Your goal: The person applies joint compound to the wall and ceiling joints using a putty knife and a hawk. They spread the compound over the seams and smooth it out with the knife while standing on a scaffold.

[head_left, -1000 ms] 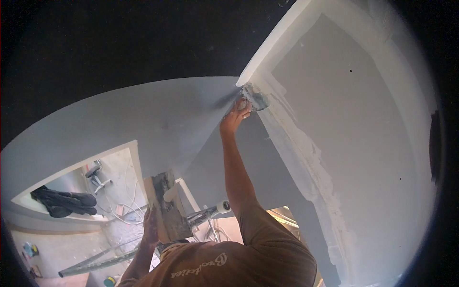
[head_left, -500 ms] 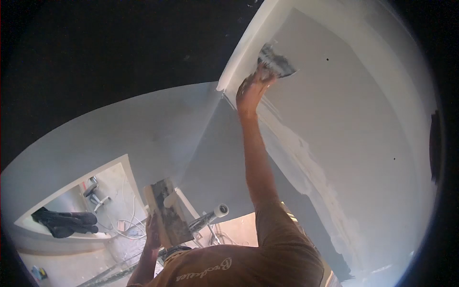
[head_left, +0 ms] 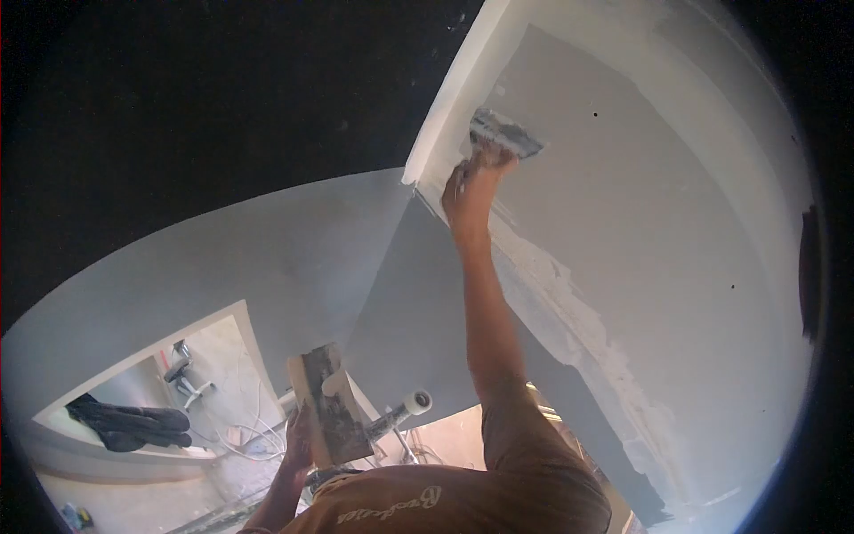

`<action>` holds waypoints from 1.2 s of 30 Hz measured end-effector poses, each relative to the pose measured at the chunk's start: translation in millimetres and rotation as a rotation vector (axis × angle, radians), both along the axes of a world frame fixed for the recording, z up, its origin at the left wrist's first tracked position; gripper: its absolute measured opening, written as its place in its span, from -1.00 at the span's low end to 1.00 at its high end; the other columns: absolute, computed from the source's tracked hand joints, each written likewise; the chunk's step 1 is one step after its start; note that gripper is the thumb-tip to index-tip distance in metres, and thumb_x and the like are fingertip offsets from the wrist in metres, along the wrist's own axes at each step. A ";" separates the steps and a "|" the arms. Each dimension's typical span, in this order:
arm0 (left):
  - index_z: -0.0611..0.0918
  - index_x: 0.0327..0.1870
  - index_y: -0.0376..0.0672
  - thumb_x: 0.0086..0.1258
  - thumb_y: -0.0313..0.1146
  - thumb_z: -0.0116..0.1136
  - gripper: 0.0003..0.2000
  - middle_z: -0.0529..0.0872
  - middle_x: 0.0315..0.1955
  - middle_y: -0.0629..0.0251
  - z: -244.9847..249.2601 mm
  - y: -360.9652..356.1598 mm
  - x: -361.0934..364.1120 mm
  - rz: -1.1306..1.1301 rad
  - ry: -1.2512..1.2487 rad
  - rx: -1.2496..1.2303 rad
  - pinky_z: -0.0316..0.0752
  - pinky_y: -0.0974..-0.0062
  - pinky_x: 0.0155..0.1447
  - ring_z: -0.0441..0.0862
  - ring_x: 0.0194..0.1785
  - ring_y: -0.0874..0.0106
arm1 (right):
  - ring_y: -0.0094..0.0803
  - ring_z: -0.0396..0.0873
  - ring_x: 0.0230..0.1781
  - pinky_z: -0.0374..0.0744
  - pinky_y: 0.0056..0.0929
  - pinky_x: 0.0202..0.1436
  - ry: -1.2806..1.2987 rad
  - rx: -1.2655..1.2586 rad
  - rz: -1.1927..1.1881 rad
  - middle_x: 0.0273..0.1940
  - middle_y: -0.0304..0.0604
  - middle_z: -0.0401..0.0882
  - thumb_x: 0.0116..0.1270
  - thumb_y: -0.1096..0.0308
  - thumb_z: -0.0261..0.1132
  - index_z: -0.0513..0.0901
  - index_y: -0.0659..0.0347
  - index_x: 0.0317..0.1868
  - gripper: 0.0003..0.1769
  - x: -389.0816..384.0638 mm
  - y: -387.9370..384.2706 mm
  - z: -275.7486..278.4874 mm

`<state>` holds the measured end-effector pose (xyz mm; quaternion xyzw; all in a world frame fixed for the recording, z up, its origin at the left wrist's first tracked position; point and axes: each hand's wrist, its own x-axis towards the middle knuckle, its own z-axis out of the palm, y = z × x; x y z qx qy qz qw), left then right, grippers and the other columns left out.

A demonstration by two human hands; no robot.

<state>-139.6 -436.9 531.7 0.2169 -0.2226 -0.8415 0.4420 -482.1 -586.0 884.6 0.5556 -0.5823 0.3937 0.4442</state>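
Over a grey panel [head_left: 640,222] with white-coated edges, reaching up and clamping the right hand's [head_left: 478,184] grip on a broad blade [head_left: 511,135] lying near the panel's upper left edge. Lower down, closing the left hand's [head_left: 301,438] grip on the left side of a smeared board [head_left: 338,429], well apart from the blade. Farther out, seeing a white-ended pole [head_left: 400,413] just beside the board and a dark cloth [head_left: 133,425] lying in a pale-framed opening [head_left: 252,338].

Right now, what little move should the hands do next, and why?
Perhaps the right hand should slide the wide blade along the pale band, because it sits at that band's edge, and the left hand holds the smeared board lower down.
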 end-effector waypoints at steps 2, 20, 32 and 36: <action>0.49 0.31 -0.20 0.65 -0.10 -0.03 -0.59 0.67 0.02 0.23 -8.4 -6.3 -3.4 -0.012 -0.005 0.005 0.61 0.36 0.13 0.67 0.07 0.36 | 0.19 0.26 0.28 0.32 0.05 0.34 -0.143 -0.056 0.210 0.18 0.34 0.40 0.23 0.67 0.17 0.39 0.42 0.33 -0.40 21.2 29.8 -27.1; 0.53 0.26 -0.17 0.60 -0.09 -0.01 -0.60 0.73 -0.13 0.19 46.6 -59.4 -30.8 -0.198 0.261 -0.034 0.76 0.28 -0.15 0.77 -0.19 0.28 | -0.35 0.54 0.10 0.58 -0.45 -0.17 -0.882 0.901 0.951 0.43 0.00 0.12 0.40 0.53 0.20 0.67 0.29 0.04 -0.76 62.4 247.7 -202.6; 0.50 0.30 -0.18 0.60 -0.09 0.00 -0.57 0.72 -0.03 0.11 64.2 -40.5 -0.3 -0.048 0.460 -0.002 0.69 0.11 0.10 0.75 -0.04 0.16 | -0.47 0.50 -0.36 0.50 -0.59 -0.38 -1.765 0.492 1.751 -0.23 -0.01 0.54 0.24 0.38 0.34 0.40 0.38 0.30 -0.37 64.8 209.4 -141.0; 0.46 0.36 -0.19 0.58 -0.16 0.02 -0.56 0.67 0.08 0.08 73.0 -35.1 -20.4 0.000 0.492 -0.100 0.66 0.07 0.22 0.70 0.14 0.16 | -0.47 0.45 -0.49 0.45 -0.53 -0.48 -1.663 0.510 1.701 -0.37 -0.03 0.53 0.26 0.38 0.32 0.47 0.42 0.19 -0.49 91.0 202.0 -146.2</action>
